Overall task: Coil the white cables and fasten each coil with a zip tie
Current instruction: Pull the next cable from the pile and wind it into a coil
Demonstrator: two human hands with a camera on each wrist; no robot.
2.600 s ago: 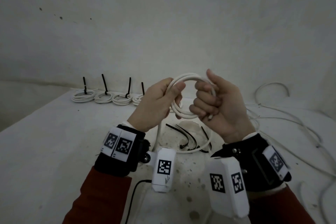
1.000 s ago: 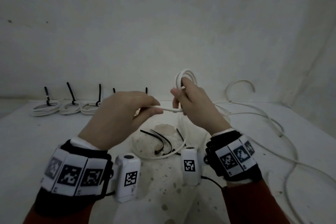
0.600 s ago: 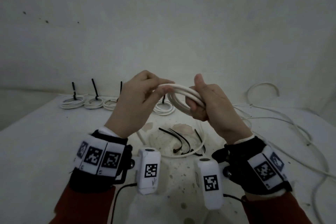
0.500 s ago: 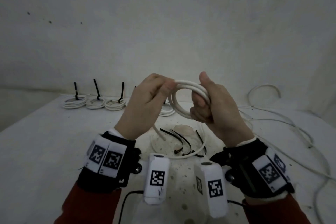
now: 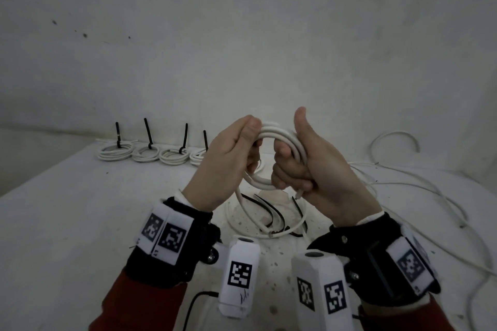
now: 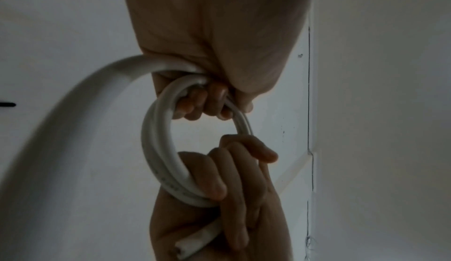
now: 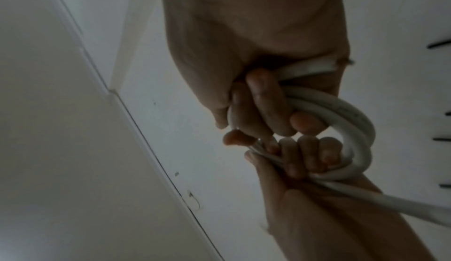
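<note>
I hold a small coil of white cable (image 5: 279,134) in the air over the middle of the table. My right hand (image 5: 317,166) grips the coil's right side, thumb pointing up, and a short cut end (image 5: 297,193) pokes out below its fingers. My left hand (image 5: 231,158) pinches the coil's left side. From there the free tail (image 5: 243,205) hangs to the table. The left wrist view shows the coil (image 6: 158,149) with fingers of both hands curled through it. Several black zip ties (image 5: 271,216) lie below the hands.
Several finished coils (image 5: 146,154), each with an upright black zip tie, stand in a row at the back left of the white table (image 5: 67,223). Loose white cables (image 5: 403,188) sprawl across the right side. A wall rises close behind.
Over the last second my left hand drew the tail out, then brought it back onto the coil. Both hands now sit a little closer, with the loop more upright.
</note>
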